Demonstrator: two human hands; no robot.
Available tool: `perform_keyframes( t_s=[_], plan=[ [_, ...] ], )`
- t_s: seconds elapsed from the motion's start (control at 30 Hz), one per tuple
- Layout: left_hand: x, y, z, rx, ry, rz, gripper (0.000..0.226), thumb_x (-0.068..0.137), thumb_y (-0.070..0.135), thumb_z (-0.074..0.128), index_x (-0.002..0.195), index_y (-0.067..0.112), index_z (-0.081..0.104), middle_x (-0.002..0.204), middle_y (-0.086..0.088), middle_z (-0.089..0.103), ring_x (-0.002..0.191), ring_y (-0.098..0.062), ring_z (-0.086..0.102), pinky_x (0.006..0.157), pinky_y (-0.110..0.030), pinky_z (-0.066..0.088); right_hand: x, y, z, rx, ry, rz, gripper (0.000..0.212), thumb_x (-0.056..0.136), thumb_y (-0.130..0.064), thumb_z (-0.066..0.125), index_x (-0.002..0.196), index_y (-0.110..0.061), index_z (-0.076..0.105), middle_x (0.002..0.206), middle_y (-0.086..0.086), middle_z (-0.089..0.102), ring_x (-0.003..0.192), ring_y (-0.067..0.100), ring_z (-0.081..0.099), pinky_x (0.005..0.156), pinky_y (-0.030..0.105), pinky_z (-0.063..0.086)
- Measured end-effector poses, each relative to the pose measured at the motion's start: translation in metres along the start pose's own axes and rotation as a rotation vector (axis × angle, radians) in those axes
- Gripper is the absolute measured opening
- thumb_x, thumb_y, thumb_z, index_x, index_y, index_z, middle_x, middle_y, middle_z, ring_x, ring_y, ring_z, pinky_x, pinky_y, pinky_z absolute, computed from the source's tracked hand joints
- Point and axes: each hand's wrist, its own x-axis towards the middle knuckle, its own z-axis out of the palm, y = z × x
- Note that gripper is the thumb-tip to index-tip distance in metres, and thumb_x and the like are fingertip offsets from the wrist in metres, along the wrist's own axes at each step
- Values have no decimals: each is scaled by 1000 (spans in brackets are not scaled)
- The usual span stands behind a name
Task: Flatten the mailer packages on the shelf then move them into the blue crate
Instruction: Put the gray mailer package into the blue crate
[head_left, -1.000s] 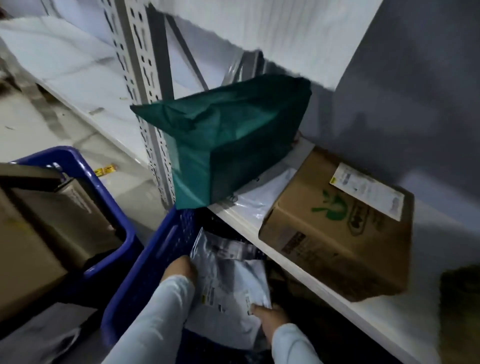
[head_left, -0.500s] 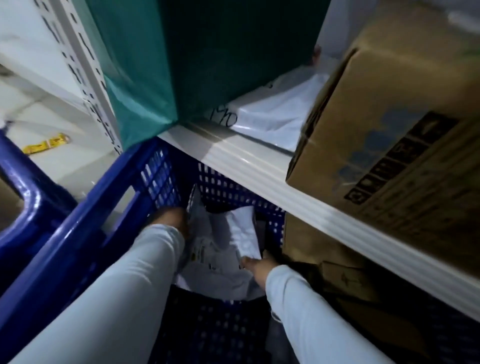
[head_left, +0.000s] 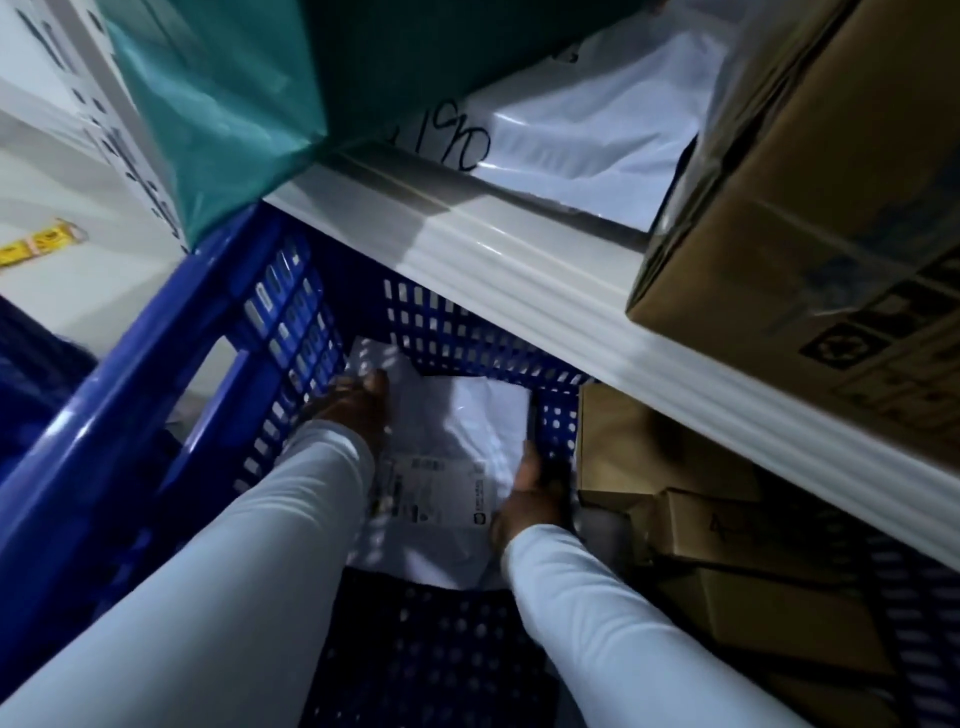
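Observation:
A white mailer (head_left: 457, 441) with a printed label lies deep inside the blue crate (head_left: 130, 415), against its far perforated wall. My left hand (head_left: 353, 405) grips the mailer's left edge. My right hand (head_left: 530, 493) holds its right edge near the crate's right wall. Both arms wear pale sleeves. On the white shelf (head_left: 519, 270) above lies another white mailer (head_left: 587, 140) with black handwriting, partly under a big green mailer (head_left: 249, 104) that stands at the shelf's left end.
A taped cardboard box (head_left: 821, 208) overhangs the shelf edge at right. More cardboard boxes (head_left: 727, 545) are stacked under the shelf beside the crate. A perforated upright post (head_left: 93, 104) stands at left, and a second blue crate's (head_left: 31, 374) rim shows at the far left.
My view has dropped and closed in on the crate. Both hands have carried the white mailer lower into the crate, toward its far wall.

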Motion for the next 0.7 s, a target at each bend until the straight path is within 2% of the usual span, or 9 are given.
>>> perform_keyframes(
  t_s=[0.07,0.17,0.23,0.3,0.43,0.53,0.63,0.7],
  plan=[
    [6,0,5,109,49,104,75,88,43,44,150,28,5,157,-18,-1,140,-43,19,110,-55,27,-9,1,-8,-293,-44,-215,76,93,-24,43,148,-42,-7,156,12,-6,140,38,15,113,45,22],
    [7,3,24,343,-14,325,74,88,52,41,149,40,1,158,-9,-18,145,-40,-4,116,-54,11,-17,4,-13,-528,-143,-546,67,96,-36,40,145,-52,-3,155,-7,-28,143,38,-17,113,59,6],
    [5,4,37,453,-146,349,81,77,69,42,144,53,-1,158,1,-19,144,-38,-10,116,-56,6,-13,9,-4,-563,-219,-578,60,95,-49,37,141,-59,1,151,-19,-32,140,32,-30,106,70,0],
    [7,1,42,490,-215,297,93,60,82,41,138,60,-3,157,6,-18,144,-37,-9,114,-58,9,-7,15,6,-582,-225,-554,64,92,-52,41,139,-61,-1,149,-21,-36,138,30,-35,104,73,1],
    [-1,-9,46,489,-306,292,100,73,73,55,144,50,-13,156,3,-25,145,-29,-14,117,-54,1,-1,18,7,-535,-274,-579,69,93,-38,48,140,-60,3,144,-24,-39,129,23,-42,114,60,0],
    [1,-12,44,463,-351,322,105,76,64,61,144,46,-18,154,1,-30,145,-29,-17,117,-56,5,1,14,2,-553,-293,-557,77,92,-25,50,140,-61,2,148,-20,-35,137,29,-36,116,44,-3],
    [4,-11,45,408,-365,294,106,78,53,67,143,50,-17,152,6,-33,145,-26,-18,118,-52,4,2,15,3,-491,-283,-561,77,92,-20,49,140,-61,5,150,-21,-33,138,29,-34,117,40,0],
    [3,-8,46,288,-340,230,98,83,52,62,144,48,-15,153,9,-30,146,-26,-16,119,-50,4,2,18,2,-481,-293,-574,78,91,-19,51,140,-60,7,150,-21,-32,138,27,-35,119,40,1]
  ],
)
